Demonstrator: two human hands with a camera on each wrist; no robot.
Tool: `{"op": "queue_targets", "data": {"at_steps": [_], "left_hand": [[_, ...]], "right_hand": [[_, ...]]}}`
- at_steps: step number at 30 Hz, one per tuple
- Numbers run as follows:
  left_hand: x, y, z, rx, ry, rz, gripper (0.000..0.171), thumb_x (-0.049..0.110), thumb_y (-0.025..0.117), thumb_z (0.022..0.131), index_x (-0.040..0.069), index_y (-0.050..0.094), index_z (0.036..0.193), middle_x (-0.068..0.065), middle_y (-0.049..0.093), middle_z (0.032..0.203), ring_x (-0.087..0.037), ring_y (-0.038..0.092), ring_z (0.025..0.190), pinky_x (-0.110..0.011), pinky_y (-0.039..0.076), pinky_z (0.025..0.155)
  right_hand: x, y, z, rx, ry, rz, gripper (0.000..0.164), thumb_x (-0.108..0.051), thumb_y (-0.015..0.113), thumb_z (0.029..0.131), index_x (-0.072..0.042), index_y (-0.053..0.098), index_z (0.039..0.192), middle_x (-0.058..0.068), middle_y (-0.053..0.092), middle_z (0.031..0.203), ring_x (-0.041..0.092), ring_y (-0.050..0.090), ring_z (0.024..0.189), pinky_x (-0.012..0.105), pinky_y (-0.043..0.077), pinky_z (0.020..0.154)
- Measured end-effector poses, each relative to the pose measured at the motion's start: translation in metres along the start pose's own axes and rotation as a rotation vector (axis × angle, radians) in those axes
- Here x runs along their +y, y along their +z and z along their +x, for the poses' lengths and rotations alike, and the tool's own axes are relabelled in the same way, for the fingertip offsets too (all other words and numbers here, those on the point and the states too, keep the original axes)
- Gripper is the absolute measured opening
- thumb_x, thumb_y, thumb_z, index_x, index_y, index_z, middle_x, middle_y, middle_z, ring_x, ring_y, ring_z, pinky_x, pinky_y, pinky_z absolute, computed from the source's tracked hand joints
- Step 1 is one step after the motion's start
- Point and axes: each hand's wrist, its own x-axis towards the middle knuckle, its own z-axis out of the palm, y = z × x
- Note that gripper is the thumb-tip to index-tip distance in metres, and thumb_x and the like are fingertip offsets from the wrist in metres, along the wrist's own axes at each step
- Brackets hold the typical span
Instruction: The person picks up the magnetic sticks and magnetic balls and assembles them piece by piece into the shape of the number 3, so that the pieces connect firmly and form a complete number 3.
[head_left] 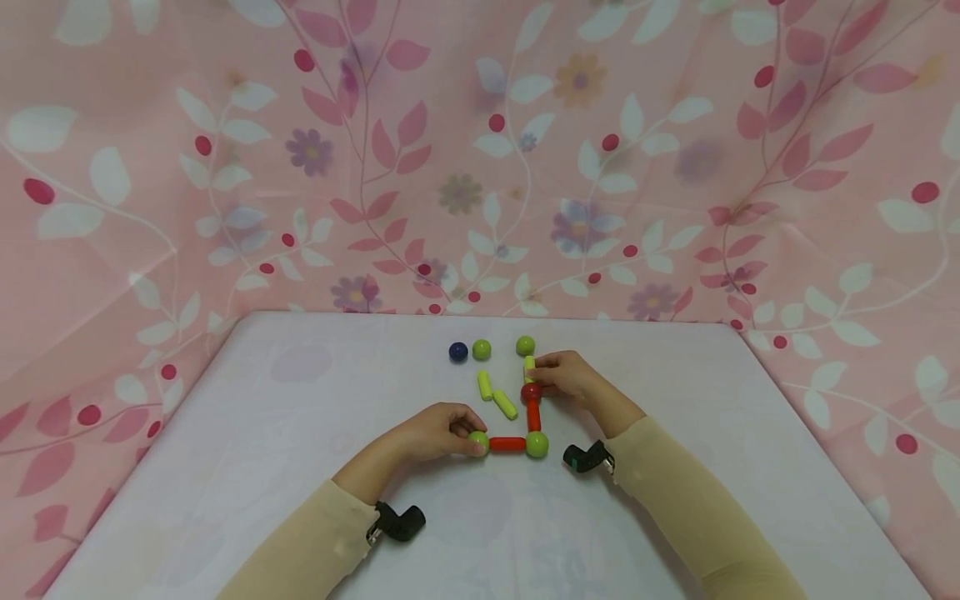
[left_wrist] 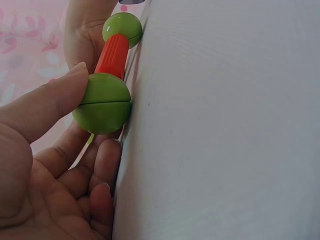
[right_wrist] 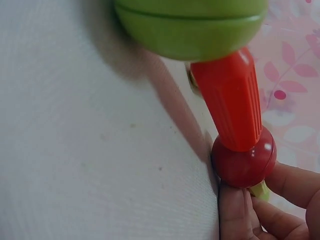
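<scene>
In the head view my left hand [head_left: 433,432] pinches a green ball [head_left: 478,443] between thumb and fingers. A red rod [head_left: 507,444] links that ball to a green corner ball [head_left: 537,444]. From the corner, a second red rod [head_left: 533,417] runs away from me to a red ball [head_left: 531,392]. My right hand [head_left: 573,377] pinches a yellow-green rod [head_left: 529,364] lined up behind the red ball. Close to the rod's far end is another green ball [head_left: 526,345]. The right wrist view shows the fingers right at the red ball [right_wrist: 245,160], with most of the yellow-green rod hidden behind it.
Two loose yellow-green rods, one upright in view [head_left: 484,385] and one slanted [head_left: 505,405], lie left of the joined pieces. Farther back sit a dark blue ball [head_left: 458,352] and a green ball [head_left: 482,349]. A flowered pink curtain [head_left: 465,167] hangs behind the white table [head_left: 337,375].
</scene>
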Motion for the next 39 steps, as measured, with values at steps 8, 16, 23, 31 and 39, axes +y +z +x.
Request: {"op": "queue_targets", "data": {"at_steps": [8,16,23,31,39], "left_hand": [[0.0,0.0,0.0,-0.002,-0.006,-0.006,0.028,0.024,0.082,0.085,0.014,0.07,0.109,0.004,0.066,0.1,-0.014,0.058,0.095,-0.032,0.048,0.089],[0.001,0.001,0.0,-0.007,-0.002,0.004,0.028,0.024,0.081,0.086,0.014,0.07,0.109,0.004,0.066,0.1,-0.014,0.058,0.095,-0.032,0.048,0.089],[-0.001,0.0,0.001,-0.002,-0.003,0.008,0.027,0.024,0.081,0.086,0.015,0.07,0.109,0.004,0.065,0.099,-0.014,0.058,0.094,-0.032,0.047,0.087],[-0.002,-0.001,0.001,0.002,-0.002,0.011,0.027,0.024,0.082,0.086,0.015,0.07,0.109,0.004,0.065,0.099,-0.014,0.057,0.094,-0.032,0.046,0.088],[-0.003,0.0,0.001,-0.003,-0.002,0.009,0.029,0.025,0.082,0.085,0.015,0.07,0.109,0.004,0.065,0.101,-0.014,0.057,0.095,-0.032,0.047,0.089]], "right_hand": [[0.002,-0.002,0.003,-0.011,0.004,-0.018,0.044,-0.016,0.069,0.096,0.006,0.058,0.132,0.013,0.069,0.107,0.016,0.068,0.086,0.032,0.056,0.084],[0.002,-0.003,0.001,-0.014,0.009,0.002,0.041,-0.014,0.069,0.096,0.006,0.059,0.13,0.012,0.071,0.105,0.014,0.068,0.084,0.032,0.057,0.083],[-0.002,-0.003,0.0,-0.025,0.003,-0.003,0.041,-0.015,0.068,0.096,0.007,0.059,0.13,0.012,0.07,0.104,0.014,0.068,0.084,0.033,0.057,0.083],[-0.006,-0.003,0.0,-0.017,0.003,-0.032,0.039,-0.016,0.067,0.097,0.008,0.06,0.128,0.015,0.068,0.108,0.017,0.066,0.088,0.033,0.056,0.086],[-0.014,-0.015,-0.001,0.005,-0.051,-0.113,0.036,-0.017,0.06,0.101,0.007,0.061,0.127,0.018,0.067,0.118,0.022,0.066,0.102,0.035,0.054,0.09]]}}
